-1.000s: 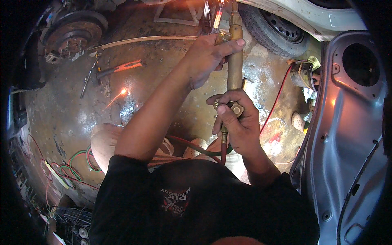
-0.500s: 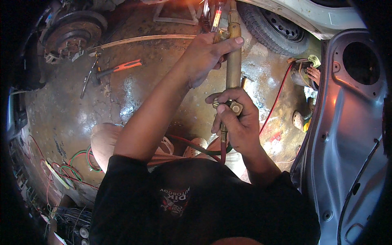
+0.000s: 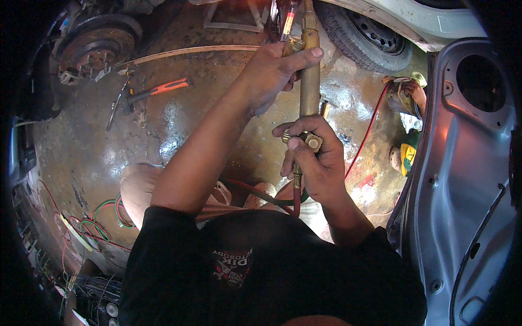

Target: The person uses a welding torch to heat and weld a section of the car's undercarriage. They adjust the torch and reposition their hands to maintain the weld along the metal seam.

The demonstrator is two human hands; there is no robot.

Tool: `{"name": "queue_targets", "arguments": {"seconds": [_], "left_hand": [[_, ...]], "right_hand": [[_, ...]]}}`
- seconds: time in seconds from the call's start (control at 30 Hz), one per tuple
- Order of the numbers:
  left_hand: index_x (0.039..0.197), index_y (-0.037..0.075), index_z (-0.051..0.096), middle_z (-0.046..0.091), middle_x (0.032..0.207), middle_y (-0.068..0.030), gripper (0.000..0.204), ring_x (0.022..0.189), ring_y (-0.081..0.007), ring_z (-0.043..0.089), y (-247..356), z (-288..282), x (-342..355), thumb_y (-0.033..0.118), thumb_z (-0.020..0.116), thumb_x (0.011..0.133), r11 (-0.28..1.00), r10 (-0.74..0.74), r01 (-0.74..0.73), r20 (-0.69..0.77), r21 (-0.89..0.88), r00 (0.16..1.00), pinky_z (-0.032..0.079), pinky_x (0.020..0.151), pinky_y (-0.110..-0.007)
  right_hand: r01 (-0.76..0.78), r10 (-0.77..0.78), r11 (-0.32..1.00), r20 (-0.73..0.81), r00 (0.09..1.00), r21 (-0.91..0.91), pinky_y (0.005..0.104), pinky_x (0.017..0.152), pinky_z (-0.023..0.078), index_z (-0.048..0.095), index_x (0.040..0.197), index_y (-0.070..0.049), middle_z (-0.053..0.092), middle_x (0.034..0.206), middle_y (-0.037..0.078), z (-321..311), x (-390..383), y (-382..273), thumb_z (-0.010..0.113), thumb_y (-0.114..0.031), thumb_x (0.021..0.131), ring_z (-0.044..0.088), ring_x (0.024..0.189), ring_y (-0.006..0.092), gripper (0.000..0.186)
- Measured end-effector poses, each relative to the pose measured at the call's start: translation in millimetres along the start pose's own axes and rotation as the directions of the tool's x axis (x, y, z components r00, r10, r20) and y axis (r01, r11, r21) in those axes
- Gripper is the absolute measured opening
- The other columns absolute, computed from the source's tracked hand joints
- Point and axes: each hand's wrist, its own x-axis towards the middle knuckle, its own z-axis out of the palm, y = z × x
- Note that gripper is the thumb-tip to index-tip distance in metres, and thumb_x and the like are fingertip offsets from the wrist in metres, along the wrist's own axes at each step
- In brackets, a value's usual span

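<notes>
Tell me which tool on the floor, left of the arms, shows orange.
The orange-handled, dark-headed hammer; the slim, dark metal tool to its left shows none.

"How does the left arm point(image 3: 209, 144) lie?"
"Stretched forward and slanting rightward. The left hand point(image 3: 272, 73) is the farther one, closed in a grip, its thumb point(image 3: 310, 57) pointing right."
"And the right arm point(image 3: 349, 217)?"
"Bent — the right hand point(image 3: 322, 163) sits lower, fingers point(image 3: 314, 126) curled leftward, thumb angled up and left."
</notes>
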Motion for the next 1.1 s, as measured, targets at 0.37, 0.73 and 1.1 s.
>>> {"name": "queue_targets", "arguments": {"seconds": [0.37,0.73,1.1], "left_hand": [[0.091,0.007,0.066,0.057,0.075,0.0018,0.041,0.064,-0.009,0.051,1,0,-1,0.044,0.084,0.09,1.0,0.014,-0.014,-0.007,0.019,1.0,0.041,0.057,-0.028],[0.092,0.007,0.067,0.057,0.072,0.0018,0.04,0.063,-0.0091,0.051,-6,-1,3,0.043,0.085,0.09,0.999,0.02,-0.02,0.003,-0.038,1.0,0.041,0.057,-0.028],[0.092,0.008,0.067,0.057,0.072,0.0022,0.04,0.063,-0.0089,0.05,1,-1,-1,0.044,0.085,0.09,1.0,0.001,-0.001,-0.014,0.0,1.0,0.04,0.057,-0.028]], "right_hand": [[0.011,-0.01,0.999,0.014,1.0,-0.04,0.0253,0.057,0.054,0.056,0.119,-0.004,0.071,0.117,0.022,-2,1,2,0.062,-0.015,0.108,0.065,0.059,0.0106,0.017],[0.03,-0.03,0.999,0.011,0.999,-0.013,0.0263,0.057,0.055,0.055,0.119,-0.005,0.071,0.116,0.022,-2,0,3,0.062,-0.015,0.108,0.065,0.06,0.0108,0.017],[0.004,-0.004,1.0,0.003,1.0,0.006,0.0268,0.06,0.056,0.053,0.12,-0.002,0.069,0.117,0.024,1,1,0,0.051,0.002,0.101,0.064,0.059,0.0116,0.019]]}}
